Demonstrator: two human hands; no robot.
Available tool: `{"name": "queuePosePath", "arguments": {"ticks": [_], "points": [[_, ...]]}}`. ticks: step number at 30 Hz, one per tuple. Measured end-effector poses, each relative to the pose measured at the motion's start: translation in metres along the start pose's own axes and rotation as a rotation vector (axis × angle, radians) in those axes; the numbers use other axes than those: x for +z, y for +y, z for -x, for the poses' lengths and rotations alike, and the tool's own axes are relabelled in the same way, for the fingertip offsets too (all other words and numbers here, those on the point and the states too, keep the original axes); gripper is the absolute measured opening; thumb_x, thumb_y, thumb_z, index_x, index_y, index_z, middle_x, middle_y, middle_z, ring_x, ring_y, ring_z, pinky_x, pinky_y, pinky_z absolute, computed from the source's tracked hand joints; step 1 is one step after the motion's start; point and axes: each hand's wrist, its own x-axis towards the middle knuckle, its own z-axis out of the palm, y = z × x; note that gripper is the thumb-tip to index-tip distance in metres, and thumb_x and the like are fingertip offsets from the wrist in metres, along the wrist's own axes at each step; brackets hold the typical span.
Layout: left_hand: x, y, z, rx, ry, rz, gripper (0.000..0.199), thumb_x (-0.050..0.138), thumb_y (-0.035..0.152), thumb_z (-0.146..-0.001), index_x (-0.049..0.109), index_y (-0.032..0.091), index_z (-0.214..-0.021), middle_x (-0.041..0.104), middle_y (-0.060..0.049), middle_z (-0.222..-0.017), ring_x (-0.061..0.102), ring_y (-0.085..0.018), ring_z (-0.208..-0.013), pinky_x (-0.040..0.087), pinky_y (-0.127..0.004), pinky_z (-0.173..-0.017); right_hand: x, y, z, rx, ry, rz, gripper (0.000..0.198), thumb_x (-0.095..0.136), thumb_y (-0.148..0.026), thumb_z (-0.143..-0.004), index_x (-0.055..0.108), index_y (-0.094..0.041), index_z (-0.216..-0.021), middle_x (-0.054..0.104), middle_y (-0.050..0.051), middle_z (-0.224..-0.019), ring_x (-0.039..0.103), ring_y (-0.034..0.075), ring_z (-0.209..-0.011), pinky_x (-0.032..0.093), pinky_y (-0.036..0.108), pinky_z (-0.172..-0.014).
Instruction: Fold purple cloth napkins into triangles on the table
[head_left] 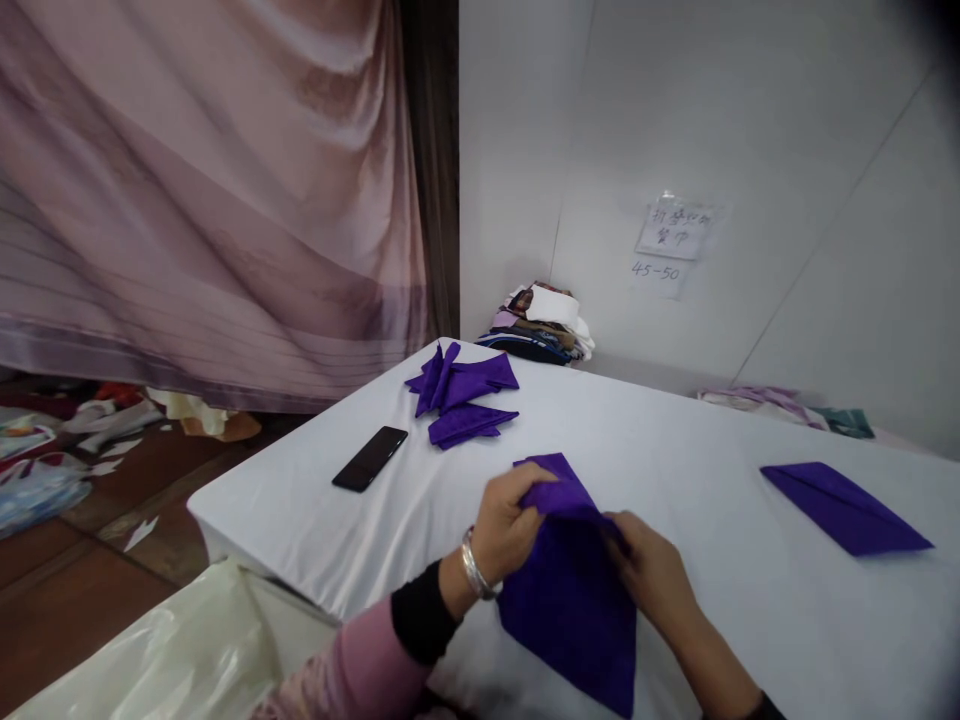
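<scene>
A purple cloth napkin [568,600], partly folded, is held between my two hands over the near part of the white table. My left hand [511,520], with a silver bangle at the wrist, pinches its upper left edge between thumb and fingers. On the opposite side, my right hand [651,562] grips the upper right edge, some of its fingers hidden behind the cloth. The top edge is bent over between the hands. Farther back lie several folded purple napkins [469,382] in a loose heap. Another flat-folded purple napkin [844,508] rests at the right.
The table [660,430] has a white cover. A black phone [370,458] lies near its left edge. Piled fabrics [544,320] stand behind the far edge, by a wall with a paper sign [675,232]. A pink curtain [225,180] hangs left, above cloth scraps on the floor.
</scene>
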Motion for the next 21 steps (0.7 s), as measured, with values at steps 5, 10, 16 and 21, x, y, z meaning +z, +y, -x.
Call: {"name": "queuePosePath", "arguments": {"ticks": [5, 10, 16, 21], "points": [[-0.032, 0.009, -0.051, 0.034, 0.188, -0.139, 0.014, 0.052, 0.021, -0.078, 0.065, 0.02, -0.078, 0.066, 0.0, -0.075, 0.059, -0.014, -0.07, 0.046, -0.025, -0.067, -0.009, 0.041, -0.028, 0.134, -0.026, 0.063, 0.019, 0.044, -0.025, -0.079, 0.062, -0.022, -0.081, 0.065, 0.003, -0.079, 0.06, 0.018, -0.071, 0.044, 0.027, -0.059], [-0.062, 0.005, -0.1, 0.009, 0.473, -0.154, 0.017, 0.057, 0.033, -0.077, 0.066, 0.018, -0.078, 0.059, 0.004, -0.065, 0.055, -0.012, -0.065, 0.044, -0.022, -0.061, -0.052, 0.078, -0.057, 0.303, 0.073, 0.037, 0.019, 0.047, -0.028, -0.077, 0.064, -0.021, -0.079, 0.065, 0.002, -0.068, 0.059, 0.017, -0.061, 0.042, 0.027, -0.057], [-0.083, 0.002, -0.122, -0.046, 0.529, 0.018, 0.023, 0.064, 0.04, -0.074, 0.065, 0.017, -0.071, 0.056, 0.005, -0.062, 0.052, -0.01, -0.06, 0.043, -0.02, -0.055, -0.154, 0.054, -0.085, 0.118, 0.814, 0.052, 0.021, 0.05, -0.029, -0.08, 0.064, -0.016, -0.089, 0.066, 0.005, -0.081, 0.059, 0.016, -0.072, 0.045, 0.028, -0.068], [-0.091, 0.01, -0.116, -0.123, 0.524, 0.122, 0.026, 0.069, 0.038, -0.07, 0.065, 0.012, -0.068, 0.053, 0.006, -0.054, 0.043, -0.005, -0.049, 0.04, -0.019, -0.049, -0.198, 0.019, -0.073, -0.033, 1.049, 0.087, 0.021, 0.048, -0.027, -0.084, 0.062, -0.015, -0.096, 0.063, 0.007, -0.092, 0.06, 0.016, -0.086, 0.045, 0.03, -0.077]]}}
